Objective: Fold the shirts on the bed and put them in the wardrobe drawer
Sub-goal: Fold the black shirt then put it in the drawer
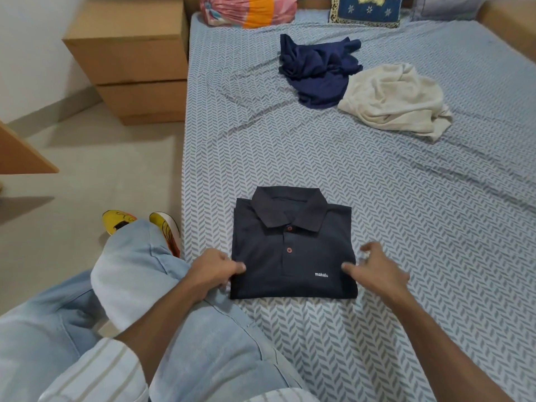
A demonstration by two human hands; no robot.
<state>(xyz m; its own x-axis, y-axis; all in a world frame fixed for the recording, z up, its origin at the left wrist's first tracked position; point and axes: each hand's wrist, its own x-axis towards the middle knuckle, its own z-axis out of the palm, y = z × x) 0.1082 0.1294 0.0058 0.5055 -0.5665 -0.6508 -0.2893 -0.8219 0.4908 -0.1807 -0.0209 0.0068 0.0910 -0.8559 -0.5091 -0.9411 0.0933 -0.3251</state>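
A dark navy polo shirt [293, 250] lies folded into a neat rectangle on the patterned bed sheet [406, 213], collar away from me. My left hand [214, 271] pinches the shirt's lower left edge, thumb on top. My right hand [374, 271] rests at the shirt's lower right edge with its fingers spread, thumb touching the fabric. Farther up the bed lie two crumpled shirts: a blue one [319, 71] and a cream one [394, 100] touching its right side.
A wooden drawer unit [130, 62] stands on the floor left of the bed. Pillows [249, 10] sit at the head of the bed. My legs in light jeans and yellow shoes [165, 227] hang off the left bed edge. A wooden board edge [23, 152] juts in at far left.
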